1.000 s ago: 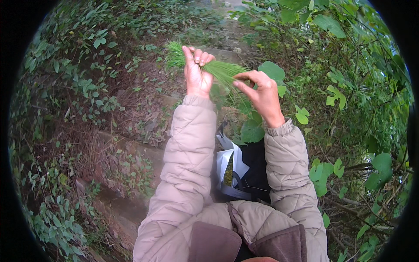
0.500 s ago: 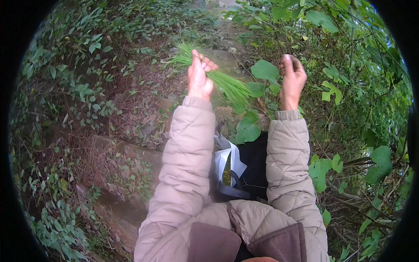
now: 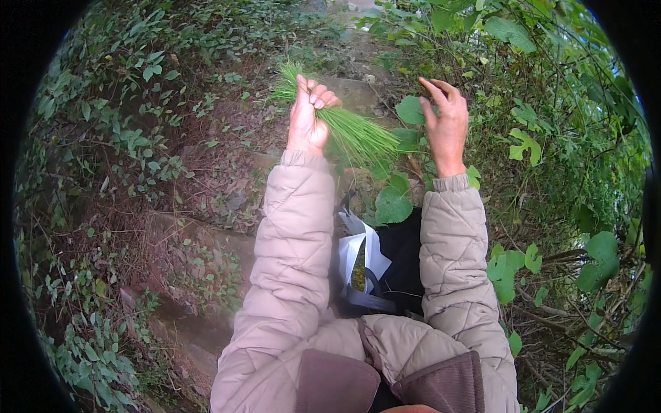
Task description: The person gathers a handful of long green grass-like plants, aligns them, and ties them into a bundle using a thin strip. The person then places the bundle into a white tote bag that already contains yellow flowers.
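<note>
A bunch of thin, bright green grass-like blades (image 3: 359,135) is wrapped in the fist of my left hand (image 3: 309,115). Its short, feathery end pokes out to the left of the fist, and the longer end fans out to the right and downward. To the right, my right hand (image 3: 446,124) is held up apart from the bunch. Its thumb and fingers are spread, and nothing shows between them. Broad green leaves (image 3: 411,110) hang just left of that hand. Both arms are in a beige quilted jacket.
Below the hands, between my forearms, is a white bag (image 3: 375,256) with a dark handle, something yellowish-green showing inside it. Stone steps (image 3: 224,249) run through dirt and dry leaf litter. Dense shrubs (image 3: 124,138) grow on the left, vines and leafy stems (image 3: 571,158) on the right.
My right hand has opened from a closed pinch and shifted slightly left. My left hand keeps its hold on the grass bunch, having moved a little left.
</note>
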Demonstrator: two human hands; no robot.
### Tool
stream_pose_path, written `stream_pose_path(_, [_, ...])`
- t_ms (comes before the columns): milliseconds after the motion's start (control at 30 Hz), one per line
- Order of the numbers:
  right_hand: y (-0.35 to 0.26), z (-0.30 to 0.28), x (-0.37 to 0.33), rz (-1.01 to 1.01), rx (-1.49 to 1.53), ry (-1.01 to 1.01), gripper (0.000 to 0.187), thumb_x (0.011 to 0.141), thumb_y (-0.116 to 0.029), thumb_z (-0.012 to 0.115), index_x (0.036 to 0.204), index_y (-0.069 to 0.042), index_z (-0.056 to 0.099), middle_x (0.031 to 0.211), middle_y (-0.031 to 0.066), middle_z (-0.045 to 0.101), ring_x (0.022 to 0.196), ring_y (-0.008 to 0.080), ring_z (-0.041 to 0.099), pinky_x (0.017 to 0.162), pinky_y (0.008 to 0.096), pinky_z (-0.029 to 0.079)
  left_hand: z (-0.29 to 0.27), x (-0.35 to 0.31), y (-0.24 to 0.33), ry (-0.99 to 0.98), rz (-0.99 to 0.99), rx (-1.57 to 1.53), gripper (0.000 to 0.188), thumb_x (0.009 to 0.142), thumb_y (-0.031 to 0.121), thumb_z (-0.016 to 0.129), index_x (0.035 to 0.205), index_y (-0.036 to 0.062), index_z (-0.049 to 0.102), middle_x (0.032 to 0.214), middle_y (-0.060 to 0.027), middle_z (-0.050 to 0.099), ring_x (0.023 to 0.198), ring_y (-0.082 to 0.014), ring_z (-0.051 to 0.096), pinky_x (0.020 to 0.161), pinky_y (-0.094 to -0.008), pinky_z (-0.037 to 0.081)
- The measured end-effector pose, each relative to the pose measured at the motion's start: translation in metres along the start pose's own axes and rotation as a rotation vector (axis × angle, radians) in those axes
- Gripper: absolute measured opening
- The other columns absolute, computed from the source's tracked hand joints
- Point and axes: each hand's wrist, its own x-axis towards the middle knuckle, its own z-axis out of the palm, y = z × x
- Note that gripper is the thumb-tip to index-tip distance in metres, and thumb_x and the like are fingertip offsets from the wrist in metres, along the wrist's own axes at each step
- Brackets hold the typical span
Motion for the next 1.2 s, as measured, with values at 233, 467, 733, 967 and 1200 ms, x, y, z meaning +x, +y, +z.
stream_pose_path(233, [-0.044,-0.01,-0.008,0.12,0.719,-0.323,0.011,0.072,-0.014,0.075,0.081,-0.009,0.071,0.08,0.0007,0.063,0.076,0.016,0.055,0.068,0.0288,0.043,0.005,0.0,0.001,-0.054,-0.021,-0.043,0.029,0.097,0.037,0.044,0.081,0.0118,0.044,0.06,0.0051,0.031,0.054,-0.0066,0.031,0.059,-0.0221,0.032])
stream_pose_path(467, [-0.058,-0.015,-0.009,0.121,0.484,-0.535,0.018,0.07,-0.026,0.075,0.081,-0.012,0.072,0.072,0.0022,0.058,0.072,0.0194,0.055,0.066,0.0325,0.043,0.011,-0.001,0.001,-0.076,0.004,-0.065,0.03,0.097,0.037,0.044,0.08,0.0119,0.043,0.06,0.005,0.029,0.053,-0.0064,0.029,0.057,-0.0217,0.03])
stream_pose_path(733, [-0.057,-0.004,-0.015,0.101,0.461,-0.473,0.018,0.073,-0.024,0.074,0.083,-0.01,0.072,0.071,0.0017,0.06,0.069,0.0155,0.056,0.063,0.0307,0.043,0.017,-0.002,-0.004,-0.115,0.019,-0.066,0.03,0.097,0.037,0.044,0.081,0.012,0.042,0.06,0.0051,0.028,0.053,-0.0064,0.028,0.056,-0.0217,0.03])
stream_pose_path(967, [-0.031,-0.007,-0.006,0.704,1.179,-0.244,0.015,0.08,-0.015,0.072,0.092,-0.007,0.07,0.085,-0.0006,0.067,0.076,0.0064,0.056,0.07,0.0223,0.043,0.009,0.0,-0.002,-0.123,-0.035,-0.132,0.03,0.097,0.037,0.043,0.081,0.0119,0.042,0.06,0.005,0.029,0.052,-0.0065,0.029,0.056,-0.0227,0.029])
stream_pose_path(1200, [0.008,-0.021,0.001,0.25,0.354,-0.13,0.018,0.079,-0.019,0.071,0.088,-0.004,0.07,0.086,0.007,0.068,0.077,0.017,0.061,0.072,0.0283,0.047,0.004,0.003,-0.005,-0.069,0.0,-0.146,0.03,0.096,0.038,0.046,0.081,0.0121,0.042,0.061,0.0047,0.031,0.053,-0.0072,0.031,0.057,-0.0229,0.032])
